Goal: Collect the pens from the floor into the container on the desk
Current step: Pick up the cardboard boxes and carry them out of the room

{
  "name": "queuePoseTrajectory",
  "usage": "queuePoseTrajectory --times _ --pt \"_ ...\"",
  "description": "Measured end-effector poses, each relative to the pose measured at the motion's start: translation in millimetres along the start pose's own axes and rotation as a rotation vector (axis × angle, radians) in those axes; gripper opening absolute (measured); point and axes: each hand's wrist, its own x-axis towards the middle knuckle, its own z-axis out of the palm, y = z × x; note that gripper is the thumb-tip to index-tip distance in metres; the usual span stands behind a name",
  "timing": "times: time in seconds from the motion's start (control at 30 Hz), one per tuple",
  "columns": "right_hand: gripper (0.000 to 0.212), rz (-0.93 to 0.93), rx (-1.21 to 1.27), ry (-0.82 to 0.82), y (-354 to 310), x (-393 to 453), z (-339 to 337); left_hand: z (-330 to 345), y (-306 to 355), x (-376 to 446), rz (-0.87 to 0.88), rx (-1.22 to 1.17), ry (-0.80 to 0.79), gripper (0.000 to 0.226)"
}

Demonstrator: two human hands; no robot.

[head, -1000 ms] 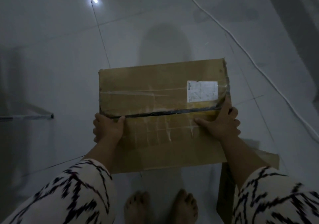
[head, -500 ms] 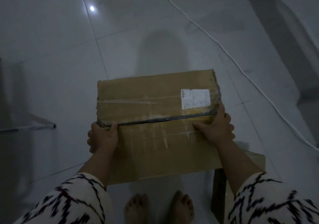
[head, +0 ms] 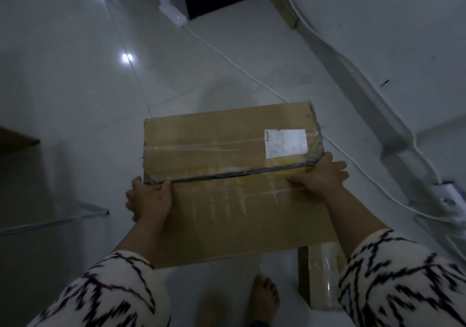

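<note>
Head view: cardboard box (head: 234,183) held level above tiled floor (head: 75,99), flaps closed, white label (head: 286,143) near far right corner. Left hand (head: 148,198) clamped on left edge, thumb laid on top. Right hand (head: 320,175) clamped on right edge, thumb on top, fingers curled over side. White cable (head: 242,68) seen on floor beyond box. Pens not seen.

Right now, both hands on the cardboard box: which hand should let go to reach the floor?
Left, tentatively. The left hand grips only the cardboard box edge; the right hand spreads wider.
</note>
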Motion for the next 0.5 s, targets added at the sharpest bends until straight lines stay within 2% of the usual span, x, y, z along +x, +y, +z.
queuePoseTrajectory --times 0.2,0.5 --pt "0.103 0.009 0.103 0.04 -5.7 -65.0 -61.9 -71.1 49.0 -37.8 0.152 -0.001 0.009 0.053" --pt "0.087 0.069 0.376 0.163 -0.8 -190.7 -160.9 -172.0 97.9 -125.0 0.341 -0.048 0.027 0.049"
